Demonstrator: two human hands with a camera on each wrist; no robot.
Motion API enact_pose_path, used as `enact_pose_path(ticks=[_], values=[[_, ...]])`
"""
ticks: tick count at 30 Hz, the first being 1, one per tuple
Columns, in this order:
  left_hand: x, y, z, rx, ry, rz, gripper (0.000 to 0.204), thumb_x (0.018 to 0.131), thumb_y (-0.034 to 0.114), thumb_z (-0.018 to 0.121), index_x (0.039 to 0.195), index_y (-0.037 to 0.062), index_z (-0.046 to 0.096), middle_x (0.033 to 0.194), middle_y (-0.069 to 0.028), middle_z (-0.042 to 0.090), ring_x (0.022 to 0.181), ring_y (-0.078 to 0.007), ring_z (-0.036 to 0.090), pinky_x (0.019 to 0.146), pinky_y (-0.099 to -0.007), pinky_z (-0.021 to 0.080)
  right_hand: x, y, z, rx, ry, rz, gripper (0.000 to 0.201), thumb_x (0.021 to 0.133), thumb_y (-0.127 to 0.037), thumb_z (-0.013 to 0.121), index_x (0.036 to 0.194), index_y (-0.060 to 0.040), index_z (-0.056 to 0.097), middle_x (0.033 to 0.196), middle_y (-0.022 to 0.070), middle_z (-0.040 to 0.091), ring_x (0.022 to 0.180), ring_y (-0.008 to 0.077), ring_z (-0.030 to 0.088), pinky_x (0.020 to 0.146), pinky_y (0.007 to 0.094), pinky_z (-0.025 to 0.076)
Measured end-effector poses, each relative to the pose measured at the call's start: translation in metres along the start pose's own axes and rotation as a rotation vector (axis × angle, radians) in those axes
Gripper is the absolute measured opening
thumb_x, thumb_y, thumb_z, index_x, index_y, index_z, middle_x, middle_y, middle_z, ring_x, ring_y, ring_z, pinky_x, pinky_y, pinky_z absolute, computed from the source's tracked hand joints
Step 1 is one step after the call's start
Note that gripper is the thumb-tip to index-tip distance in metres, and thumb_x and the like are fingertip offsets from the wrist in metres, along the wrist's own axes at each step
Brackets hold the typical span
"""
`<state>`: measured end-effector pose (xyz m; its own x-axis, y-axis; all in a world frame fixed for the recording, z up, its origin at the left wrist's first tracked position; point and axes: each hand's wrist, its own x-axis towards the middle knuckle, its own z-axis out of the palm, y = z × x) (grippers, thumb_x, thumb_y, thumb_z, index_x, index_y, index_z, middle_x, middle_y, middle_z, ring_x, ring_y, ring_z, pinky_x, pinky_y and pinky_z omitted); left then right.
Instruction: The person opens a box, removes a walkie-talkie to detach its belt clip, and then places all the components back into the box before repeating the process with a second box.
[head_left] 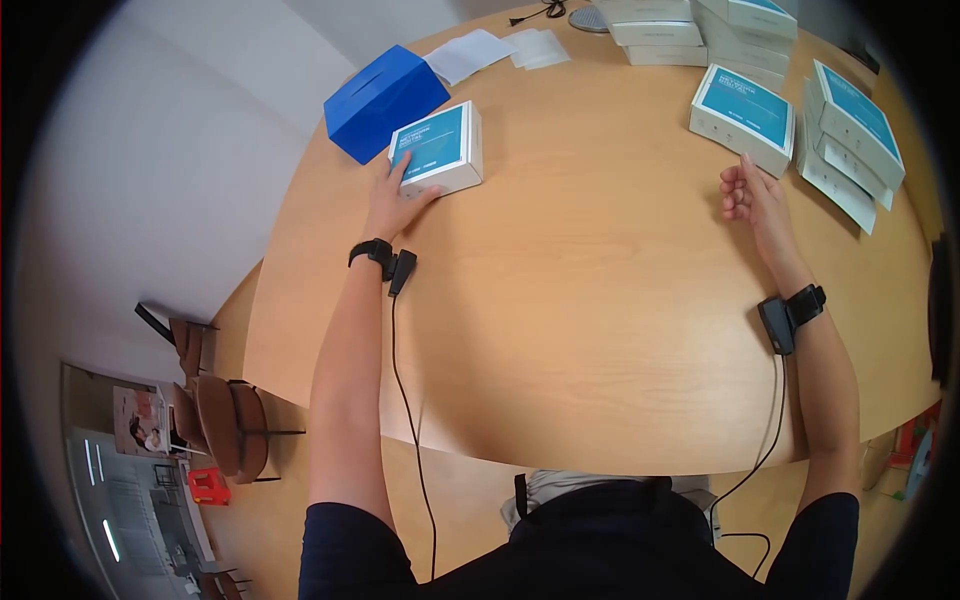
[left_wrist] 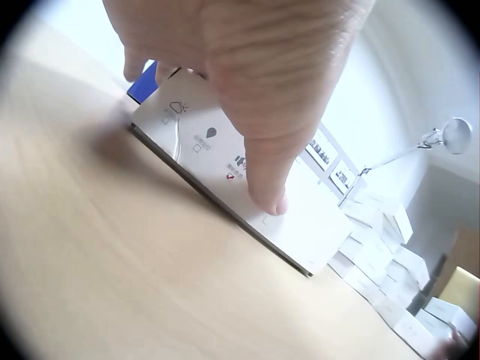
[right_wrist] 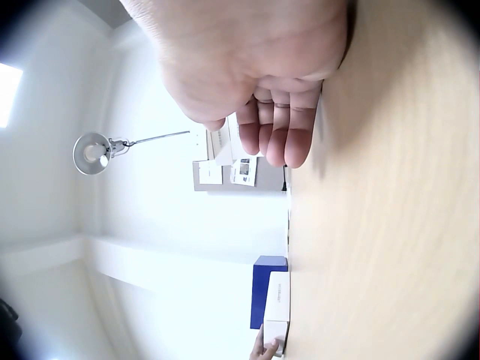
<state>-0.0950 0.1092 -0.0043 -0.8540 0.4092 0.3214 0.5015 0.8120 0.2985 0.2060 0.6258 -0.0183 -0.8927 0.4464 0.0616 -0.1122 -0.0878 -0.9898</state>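
Note:
A white box with a teal printed top (head_left: 437,140) sits at the left of the table. My left hand (head_left: 396,203) grips its near left corner. In the left wrist view, the thumb (left_wrist: 268,176) presses on the white side face, which carries small printed icons, and the fingers are partly hidden around the corner. On the right, my right hand (head_left: 756,205) rests by the table with its fingers loosely bent and nothing in them. Its fingertips are right at the near edge of a second teal-topped white box (head_left: 743,115).
Behind the left box stands a blue box (head_left: 385,95) with a slot in its top. White sheets (head_left: 470,55) lie beyond it. Stacked white boxes (head_left: 660,35) stand at the back right, with another leaning stack (head_left: 855,125) at the far right. Cables run from both wrists.

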Motion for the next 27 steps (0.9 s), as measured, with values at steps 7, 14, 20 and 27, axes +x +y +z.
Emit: enact_pose_path(ticks=[7,14,20,27], values=[[-0.011,0.039,0.002,-0.164,0.014,0.042,0.082,0.089,0.046,0.088,0.158,0.0136,0.056,0.168,-0.0286,0.039,0.152,-0.0424,0.045,0.121,-0.0469,0.043,0.001,-0.001,0.002,-0.026,-0.013,0.014,0.051,0.112,-0.053,0.057,0.105,-0.0041,0.070,0.086,-0.0004,0.067,0.068,0.0067,0.064,0.063,0.0240,0.056],[-0.032,0.110,0.013,-0.188,-0.027,0.152,0.081,0.088,0.046,0.088,0.156,0.0141,0.058,0.165,-0.0266,0.043,0.149,-0.0414,0.049,0.119,-0.0477,0.045,0.005,0.003,-0.003,-0.045,-0.038,0.023,0.053,0.110,-0.055,0.058,0.104,-0.0044,0.072,0.087,0.0000,0.069,0.069,0.0074,0.065,0.065,0.0242,0.057],[-0.062,0.188,0.025,-0.166,-0.024,0.269,0.080,0.087,0.047,0.089,0.154,0.0162,0.060,0.162,-0.0248,0.046,0.147,-0.0434,0.049,0.118,-0.0498,0.046,0.006,0.007,-0.004,-0.040,-0.067,0.016,0.053,0.110,-0.054,0.060,0.107,-0.0026,0.074,0.091,0.0023,0.072,0.075,0.0096,0.069,0.069,0.0254,0.059],[-0.100,0.268,0.029,-0.176,-0.083,0.344,0.077,0.087,0.038,0.089,0.156,0.0213,0.058,0.163,-0.0238,0.044,0.147,-0.0457,0.046,0.119,-0.0506,0.045,-0.002,-0.001,0.005,-0.050,-0.123,-0.011,0.050,0.111,-0.048,0.060,0.114,-0.0001,0.074,0.096,0.0032,0.073,0.083,0.0101,0.071,0.075,0.0241,0.059]])
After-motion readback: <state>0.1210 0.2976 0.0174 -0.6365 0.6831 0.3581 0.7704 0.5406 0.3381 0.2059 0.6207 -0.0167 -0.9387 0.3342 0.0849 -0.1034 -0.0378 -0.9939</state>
